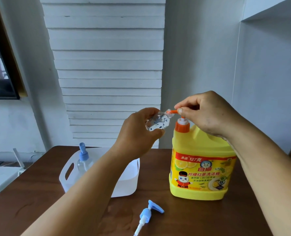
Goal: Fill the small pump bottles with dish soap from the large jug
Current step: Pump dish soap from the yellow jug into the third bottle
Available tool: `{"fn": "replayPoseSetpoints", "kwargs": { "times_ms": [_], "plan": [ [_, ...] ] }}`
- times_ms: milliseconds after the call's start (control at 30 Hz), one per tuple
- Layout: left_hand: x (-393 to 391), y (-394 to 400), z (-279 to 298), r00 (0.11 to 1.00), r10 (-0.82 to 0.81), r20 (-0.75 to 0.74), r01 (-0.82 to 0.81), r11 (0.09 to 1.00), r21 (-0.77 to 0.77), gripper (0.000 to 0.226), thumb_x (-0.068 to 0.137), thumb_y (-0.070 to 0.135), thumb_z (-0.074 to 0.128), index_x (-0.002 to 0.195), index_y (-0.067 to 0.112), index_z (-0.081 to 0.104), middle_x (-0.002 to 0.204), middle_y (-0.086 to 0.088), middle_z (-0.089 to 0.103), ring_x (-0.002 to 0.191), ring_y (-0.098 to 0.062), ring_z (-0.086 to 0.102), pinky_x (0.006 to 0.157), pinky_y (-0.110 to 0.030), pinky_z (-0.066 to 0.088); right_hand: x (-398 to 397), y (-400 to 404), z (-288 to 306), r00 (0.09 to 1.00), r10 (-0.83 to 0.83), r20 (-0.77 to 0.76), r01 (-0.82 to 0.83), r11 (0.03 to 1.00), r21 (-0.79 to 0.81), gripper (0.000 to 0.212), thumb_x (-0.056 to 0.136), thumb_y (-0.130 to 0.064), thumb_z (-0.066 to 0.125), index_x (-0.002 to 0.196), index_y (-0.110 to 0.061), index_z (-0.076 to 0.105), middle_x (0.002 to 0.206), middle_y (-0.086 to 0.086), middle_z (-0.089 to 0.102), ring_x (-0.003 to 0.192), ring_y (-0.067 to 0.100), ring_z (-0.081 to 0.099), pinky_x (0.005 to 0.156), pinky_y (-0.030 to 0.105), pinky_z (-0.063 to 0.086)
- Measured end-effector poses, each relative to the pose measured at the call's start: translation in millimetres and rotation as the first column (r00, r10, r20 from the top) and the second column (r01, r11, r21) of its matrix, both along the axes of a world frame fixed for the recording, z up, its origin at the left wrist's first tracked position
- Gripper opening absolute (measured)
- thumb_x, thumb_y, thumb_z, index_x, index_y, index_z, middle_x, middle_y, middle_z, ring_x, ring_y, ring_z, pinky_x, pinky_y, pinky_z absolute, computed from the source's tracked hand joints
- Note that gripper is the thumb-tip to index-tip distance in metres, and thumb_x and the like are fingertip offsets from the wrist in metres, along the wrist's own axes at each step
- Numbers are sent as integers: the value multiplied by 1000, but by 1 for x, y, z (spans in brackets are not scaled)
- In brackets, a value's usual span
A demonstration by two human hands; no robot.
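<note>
Left hand [138, 132] fingers curled round small clear bottle [156, 124], tilted, mouth at orange pump spout [172, 111] of yellow jug [201, 167], frame centre. Right hand [207, 113] pinches spout. Loose blue pump [149, 212] on counter [39, 201], lower centre.

The yellow dish soap jug [201, 166] near the table's right edge carries the only readable print. A red band across the top of its label reads "多送 127克". Below it stands the brand "白猫" in red, then a line "柠檬红茶洗洁精". Smaller lines under that are too blurred to read.
</note>
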State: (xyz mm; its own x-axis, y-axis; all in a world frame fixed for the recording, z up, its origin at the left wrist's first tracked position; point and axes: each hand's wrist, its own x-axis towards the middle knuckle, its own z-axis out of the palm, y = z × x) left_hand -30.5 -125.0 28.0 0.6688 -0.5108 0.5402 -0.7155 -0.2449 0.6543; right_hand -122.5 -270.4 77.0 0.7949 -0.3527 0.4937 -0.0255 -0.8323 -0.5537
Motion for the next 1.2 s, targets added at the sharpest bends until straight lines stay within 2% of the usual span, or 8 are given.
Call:
{"fn": "replayPoseSetpoints", "kwargs": {
  "times_ms": [200,433,667,800,967,1033,1100,1200],
  "plan": [
    [-1,1,1,999,-9,-36,8,1000,-27,39,74,19,72,111,24,62,103,9,69,93,-10,64,83,-28,53,-3,-1,3,1000,27,-13,-27,1000,3,17,89,-22,59,102,-24,71,89,-8,67,76,-4,57,61,12,39],
    [-4,-2,-1,962,-93,-257,63,991,-121,41,73,14,72,112,20,61,103,7,70,87,-12,68,80,-28,56,-2,0,4,1000,5,0,-5,999,-43,17,91,-24,55,101,-25,68,90,-9,63,78,0,56,60,12,39],
    [-9,-7,-4,903,-189,-386,117,972,-204,34,73,9,75,97,25,58,99,4,70,85,-17,69,76,-27,56,0,1,0,999,-18,26,20,997,-68,19,93,-24,52,101,-24,68,92,-7,64,85,10,57,62,14,39],
    [-12,-5,-4,887,-193,-419,107,969,-222,36,72,9,76,99,24,58,98,4,68,84,-15,68,66,-21,50,-1,3,1,999,-29,27,32,996,-84,21,93,-24,50,105,-23,68,97,-5,65,87,9,55,61,13,37],
    [-15,8,-6,879,-156,-450,56,972,-226,36,74,5,73,100,24,56,100,1,68,85,-17,68,61,-16,46,-3,17,2,994,-57,98,64,996,-68,29,93,-27,51,118,-24,63,124,-3,62,113,13,54,84,21,37],
    [-17,16,-7,880,-130,-457,31,976,-217,37,75,5,71,105,21,56,102,-2,67,87,-19,67,60,-17,47,-4,28,1,983,-41,181,54,996,-69,26,90,-27,55,114,-24,66,117,-4,66,111,14,57,87,22,41],
    [-19,25,-10,887,-103,-449,11,979,-202,37,76,7,71,108,20,56,100,0,67,85,-15,66,52,-10,47,-5,41,-4,976,0,216,16,997,-74,22,87,-25,59,106,-23,70,98,-10,68,97,11,60,84,24,45],
    [-25,45,-15,901,-46,-431,-37,982,-183,35,77,10,71,106,21,55,94,5,66,79,-7,63,50,-4,44,-8,65,-19,975,84,204,-70,995,-74,17,85,-22,63,100,-20,71,78,-19,57,81,7,57,74,18,45]
  ]
}}
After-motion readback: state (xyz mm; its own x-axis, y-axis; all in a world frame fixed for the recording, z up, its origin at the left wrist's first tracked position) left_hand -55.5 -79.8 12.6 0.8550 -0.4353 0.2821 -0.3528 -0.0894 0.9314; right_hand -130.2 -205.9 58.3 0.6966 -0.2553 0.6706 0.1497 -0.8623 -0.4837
